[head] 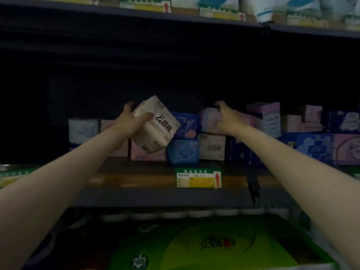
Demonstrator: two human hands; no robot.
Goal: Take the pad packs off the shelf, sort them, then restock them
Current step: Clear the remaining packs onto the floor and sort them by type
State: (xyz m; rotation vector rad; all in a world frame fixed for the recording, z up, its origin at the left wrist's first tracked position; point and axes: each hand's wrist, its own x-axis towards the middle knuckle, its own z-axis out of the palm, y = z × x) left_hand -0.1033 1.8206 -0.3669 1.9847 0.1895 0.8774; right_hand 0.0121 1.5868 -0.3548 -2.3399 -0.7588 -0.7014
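Note:
My left hand (131, 120) grips a white pad pack (158, 128) with black lettering, tilted and lifted above the shelf (148, 184). My right hand (227, 117) reaches over a pink pad pack (209, 120) on top of the stacked row, fingers curled round its upper edge. Beneath and around them lie blue packs (183, 152), a beige pack (212, 147) and pink packs (144, 155), stacked unevenly along the back of the shelf.
A pale pack (84, 130) stands at the row's left end. More pink and blue packs (313, 146) fill the right side. A price tag (198, 177) hangs on the shelf edge. Green packages (210, 248) lie on the shelf below, white ones (272, 6) above.

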